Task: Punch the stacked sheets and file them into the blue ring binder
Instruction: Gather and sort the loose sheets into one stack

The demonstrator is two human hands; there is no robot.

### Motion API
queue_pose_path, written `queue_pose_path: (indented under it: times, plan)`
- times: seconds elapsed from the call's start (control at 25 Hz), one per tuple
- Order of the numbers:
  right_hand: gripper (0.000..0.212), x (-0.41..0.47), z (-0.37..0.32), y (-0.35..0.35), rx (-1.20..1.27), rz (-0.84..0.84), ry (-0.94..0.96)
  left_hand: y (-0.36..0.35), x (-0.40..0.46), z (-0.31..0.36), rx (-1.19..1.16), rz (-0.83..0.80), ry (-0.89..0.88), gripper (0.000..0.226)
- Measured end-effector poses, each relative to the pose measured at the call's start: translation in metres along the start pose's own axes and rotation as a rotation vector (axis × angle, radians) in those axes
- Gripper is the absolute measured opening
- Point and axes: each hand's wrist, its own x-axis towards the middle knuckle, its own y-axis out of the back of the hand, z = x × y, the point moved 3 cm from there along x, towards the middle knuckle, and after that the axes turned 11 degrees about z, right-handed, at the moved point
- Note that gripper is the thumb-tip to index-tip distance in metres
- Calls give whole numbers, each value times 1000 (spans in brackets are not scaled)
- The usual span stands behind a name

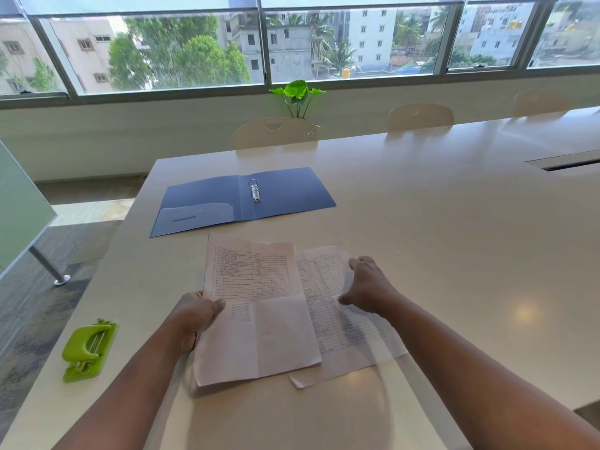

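Sheets (256,306) lay unsquared near my worktop (454,222) edge, binder (243,198) at twelve. Left fingers (217,305) pinched the top sheet, right fingers (355,266) hung curled, empty. Punched like that, holes would've probably mismatched.

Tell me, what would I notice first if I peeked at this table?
Probably the two hands in the middle: the left hand holds the edge of a creased printed sheet, and the right hand rests on a second sheet lying partly under it. Next, the bright green hole punch near the table's left edge, and the open blue ring binder lying flat beyond the papers.
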Motion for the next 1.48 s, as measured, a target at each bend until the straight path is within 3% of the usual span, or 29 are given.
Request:
queue_pose_path:
  times: [0.2, 0.44, 0.64, 0.88, 1.0, 1.12, 1.48]
  plan:
    - [107, -5, 10, -1, -247, 54, -118, 1, -1, 0, -14, -11, 2, 18]
    - [96, 6, 9, -1, -160, -14, -174, 2, 2, -4, -25, -13, 9, 19]
    - [72, 3, 11, -2, 82, -29, -239, 1, -1, -2, -11, -21, 3, 19]
    - [55, 5, 20, 1, 703, 26, -376, 1, -3, -2, -8, -17, -7, 14]
    - [8, 7, 24, 8, 622, -11, -356, 3, 0, -4, -3, -16, -2, 14]
    - [16, 13, 36, 21, 431, 144, -297, 4, 2, -5, -12, -34, 4, 18]
    - [22, 22, 68, 47, 541, 321, -305, 5, 6, -9, -40, -28, 16, 16]
